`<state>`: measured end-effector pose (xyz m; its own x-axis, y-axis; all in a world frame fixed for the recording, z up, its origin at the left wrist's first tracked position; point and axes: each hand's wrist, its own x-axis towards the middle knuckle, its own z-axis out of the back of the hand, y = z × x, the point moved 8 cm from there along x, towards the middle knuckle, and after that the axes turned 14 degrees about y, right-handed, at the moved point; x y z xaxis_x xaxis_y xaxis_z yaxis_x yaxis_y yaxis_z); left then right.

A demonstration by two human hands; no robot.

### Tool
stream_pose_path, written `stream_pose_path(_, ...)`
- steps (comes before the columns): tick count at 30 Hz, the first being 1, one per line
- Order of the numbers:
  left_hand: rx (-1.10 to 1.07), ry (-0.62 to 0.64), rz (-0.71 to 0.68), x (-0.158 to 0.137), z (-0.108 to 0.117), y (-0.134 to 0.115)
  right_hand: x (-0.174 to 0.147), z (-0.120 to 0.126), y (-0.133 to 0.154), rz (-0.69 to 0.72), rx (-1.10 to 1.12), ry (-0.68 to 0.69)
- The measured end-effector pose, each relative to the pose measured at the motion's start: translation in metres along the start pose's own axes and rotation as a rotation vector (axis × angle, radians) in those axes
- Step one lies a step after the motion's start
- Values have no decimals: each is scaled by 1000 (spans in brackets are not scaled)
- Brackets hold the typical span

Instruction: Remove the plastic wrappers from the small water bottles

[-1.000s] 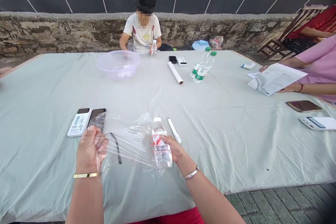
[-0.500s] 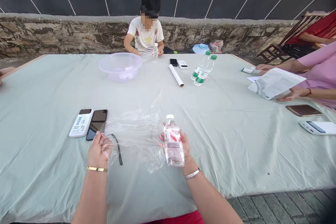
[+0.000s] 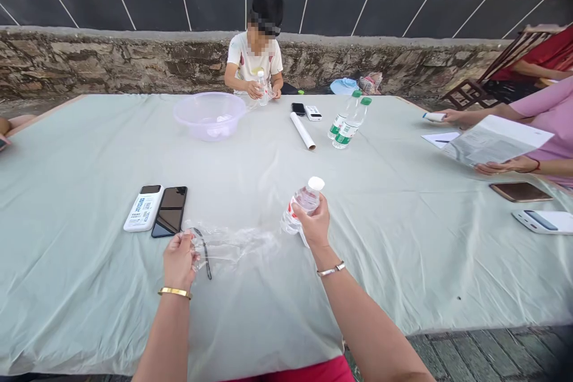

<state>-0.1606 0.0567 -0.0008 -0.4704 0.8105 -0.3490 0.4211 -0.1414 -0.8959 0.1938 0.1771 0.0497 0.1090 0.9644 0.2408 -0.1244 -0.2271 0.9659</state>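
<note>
1. The left hand (image 3: 179, 259) is closed narrow, fingers pinching one end of a clear plastic film (image 3: 237, 245), which trails across the tablecloth (image 3: 380, 274) toward the right.
2. The right hand (image 3: 317, 224) is wrapped around a small bottle (image 3: 299, 206) with a white cap and a red-and-white label. The bottle tilts, cap toward the upper right; from here I can't tell whether its base touches the cloth, or whether the film's far end touches it.
3. A black strap (image 3: 206, 262) lies just beside the left hand, partly under the film.
4. Beyond that hand, a dark phone (image 3: 170, 210) lies beside a white device (image 3: 144, 208).
5. Farther across are a pale purple basin (image 3: 192, 125), a white roll (image 3: 303, 131) and two green-capped bottles (image 3: 344, 133) standing close together.
6. Opposite, a seated person (image 3: 255, 65) has a hand on another white-capped bottle (image 3: 262, 89).
7. At the right, someone in pink (image 3: 548, 101) holds papers (image 3: 496, 137).
</note>
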Motion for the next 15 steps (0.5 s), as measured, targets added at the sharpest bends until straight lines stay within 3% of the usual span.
stream_pose_path(6,143,136,18,-9,-23,7,24,-31,-7,62,-214,30)
stream_pose_path(11,236,238,51,-13,-37,11,20,-36,-17,40,-250,105)
stream_pose_path(15,443,333,43,-23,-54,7,-9,-26,18,147,-267,26)
